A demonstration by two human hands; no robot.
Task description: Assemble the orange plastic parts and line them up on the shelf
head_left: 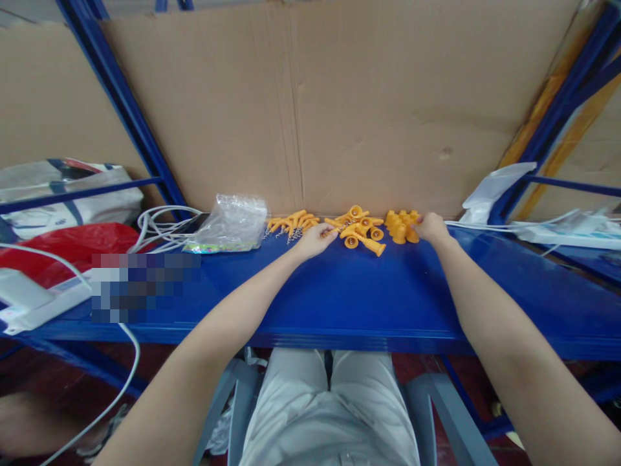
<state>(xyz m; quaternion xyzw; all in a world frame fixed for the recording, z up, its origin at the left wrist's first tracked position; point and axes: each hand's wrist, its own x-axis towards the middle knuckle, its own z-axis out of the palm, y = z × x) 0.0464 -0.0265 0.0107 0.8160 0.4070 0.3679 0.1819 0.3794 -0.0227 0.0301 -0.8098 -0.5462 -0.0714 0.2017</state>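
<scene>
Small orange plastic horn-shaped pieces lie along the back of a blue shelf (369, 298). My left hand (316, 239) is closed, its fingertips pinching one orange piece at the left edge of the middle pile (361, 230). My right hand (431, 226) is curled against the right-hand cluster of orange pieces (400, 225), fingers touching them. A third group of orange pieces with small metal chains (291, 224) sits just left of my left hand.
A clear plastic bag (233, 223) lies left of the orange pieces, with coiled white cables (162, 226) beyond it. A red bag (68, 246) and white device (29, 301) fill the far left. Cardboard (339, 97) backs the shelf. White packaging (495, 191) sits at right.
</scene>
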